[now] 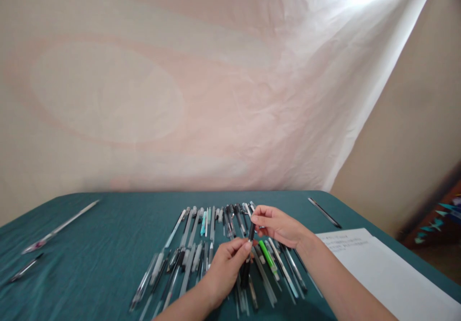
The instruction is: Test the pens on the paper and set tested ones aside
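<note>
A black pen (251, 232) stands nearly upright between my hands, above the rows of pens. My left hand (227, 267) is closed round its middle, thumb and fingers pinching it. At the pen's upper end, the fingertips of my right hand (276, 226) are closed on it. Below and around both hands lie many pens in two rows, clear, grey and black ones among them. A bright green pen (268, 257) lies in the near row, just right of the black pen. Part of the near row is hidden behind my hands and forearms.
White paper (382, 268) with handwriting at its top lies at the right. One dark pen (324, 213) lies apart beyond it. On the left side of the green cloth (108, 249) are a long clear pen (61, 226) and a short dark pen (27, 267). A pale curtain (216, 95) hangs behind.
</note>
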### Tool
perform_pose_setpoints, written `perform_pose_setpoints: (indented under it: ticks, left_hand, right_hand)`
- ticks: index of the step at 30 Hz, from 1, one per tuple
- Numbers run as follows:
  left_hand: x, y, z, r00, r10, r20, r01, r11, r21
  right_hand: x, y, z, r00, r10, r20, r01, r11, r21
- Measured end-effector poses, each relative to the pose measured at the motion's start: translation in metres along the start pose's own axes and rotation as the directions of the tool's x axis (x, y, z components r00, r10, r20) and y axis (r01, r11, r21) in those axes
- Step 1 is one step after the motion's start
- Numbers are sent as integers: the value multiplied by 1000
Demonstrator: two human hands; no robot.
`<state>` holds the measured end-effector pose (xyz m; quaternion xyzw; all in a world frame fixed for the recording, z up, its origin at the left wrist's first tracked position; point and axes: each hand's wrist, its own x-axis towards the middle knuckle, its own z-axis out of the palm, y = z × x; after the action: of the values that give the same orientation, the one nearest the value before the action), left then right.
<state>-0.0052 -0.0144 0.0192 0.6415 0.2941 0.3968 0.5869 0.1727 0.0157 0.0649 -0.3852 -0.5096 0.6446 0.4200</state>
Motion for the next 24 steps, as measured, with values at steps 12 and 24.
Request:
perform_pose_setpoints:
  ticks: [12,24]
  left_hand:
    - [0,0,-2,999,-36,12,37,999,-36]
    - [0,-2,-2,996,-74,40,77,993,-93]
  right_hand:
    - [-2,-4,-9,998,34,49,-31,998,-60]
    - [1,-2,-10,999,2,35,2,992,-128]
